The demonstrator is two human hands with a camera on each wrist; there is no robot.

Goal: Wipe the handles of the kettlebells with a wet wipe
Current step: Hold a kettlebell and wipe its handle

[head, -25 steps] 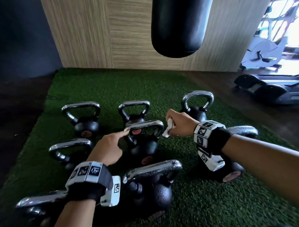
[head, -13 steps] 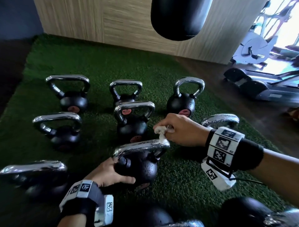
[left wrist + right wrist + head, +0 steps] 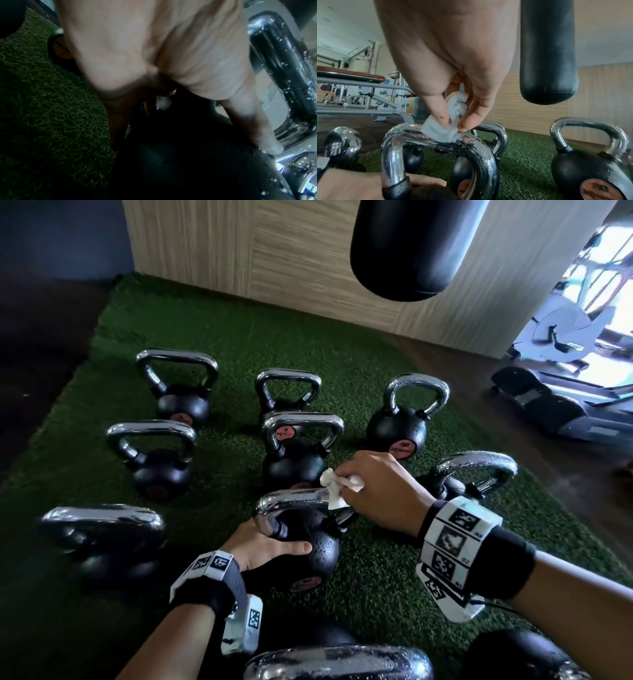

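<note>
The handle of the kettlebell at lower centre of the head view runs left to right across the frame. The right hand pinches the wipe onto its right end, so the stroke should run leftward along the bar. The left hand clasps the ball below, steadying it.
</note>
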